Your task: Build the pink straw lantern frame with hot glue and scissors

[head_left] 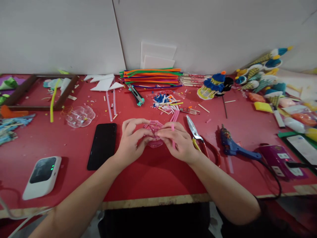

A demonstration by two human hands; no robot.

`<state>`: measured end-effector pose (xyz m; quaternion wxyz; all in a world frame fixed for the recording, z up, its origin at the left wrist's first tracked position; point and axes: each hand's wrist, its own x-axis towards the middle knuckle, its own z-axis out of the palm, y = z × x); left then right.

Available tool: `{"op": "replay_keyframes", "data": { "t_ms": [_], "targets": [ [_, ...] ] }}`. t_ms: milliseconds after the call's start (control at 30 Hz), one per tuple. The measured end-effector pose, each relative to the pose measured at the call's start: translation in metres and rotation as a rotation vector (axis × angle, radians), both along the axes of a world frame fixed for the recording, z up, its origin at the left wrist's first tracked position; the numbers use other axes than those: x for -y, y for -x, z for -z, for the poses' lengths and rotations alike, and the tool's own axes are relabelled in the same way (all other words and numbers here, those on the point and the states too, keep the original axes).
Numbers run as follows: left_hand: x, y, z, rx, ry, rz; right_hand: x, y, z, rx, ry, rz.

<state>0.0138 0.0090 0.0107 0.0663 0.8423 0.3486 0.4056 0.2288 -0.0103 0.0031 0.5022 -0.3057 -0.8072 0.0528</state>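
Observation:
My left hand [132, 140] is closed on the left side of a small round pink openwork piece [155, 144], which seems built from thin sticks. From the other side my right hand [179, 140] meets it, thumb and forefinger pinched over its middle. The fingertips of both hands nearly touch there, and whatever tiny part lies between them is hidden. A short pink stick [173, 140] is tucked upright among the fingers of my right hand. Just behind that hand lie more pink sticks [175, 115]. Orange-handled scissors [194, 129] rest beside my right hand, blades partly closed.
A black phone [102, 146] lies left of my left hand, with a white device [42, 178] farther left. On the right are a blue glue gun [235, 147] and a purple power box [279, 158]. Behind lie a utility knife [136, 95] and colourful pipe cleaners [152, 76].

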Motion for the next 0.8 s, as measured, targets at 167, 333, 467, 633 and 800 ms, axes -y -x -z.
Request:
{"op": "replay_keyframes", "data": {
  "t_ms": [167,333,467,633,800],
  "targets": [
    [0.0005,-0.0005,0.0001,0.014,-0.005,0.011,0.0010,0.0017,-0.0050,0.025,-0.003,-0.015],
    [0.0008,0.0001,0.0004,0.011,-0.002,0.017,0.0019,0.0020,-0.0075,0.022,-0.008,-0.031],
    [0.0011,-0.0004,0.0006,0.019,-0.003,0.018,0.0021,0.0025,-0.0087,0.018,-0.027,-0.033],
    [0.0025,-0.0013,0.0018,0.000,0.016,0.023,0.0024,0.0027,-0.0098,0.032,-0.028,-0.037],
    [0.0032,-0.0002,0.0010,-0.005,-0.027,0.028,0.0016,0.0017,-0.0075,0.062,-0.051,-0.001]
  ]
}}
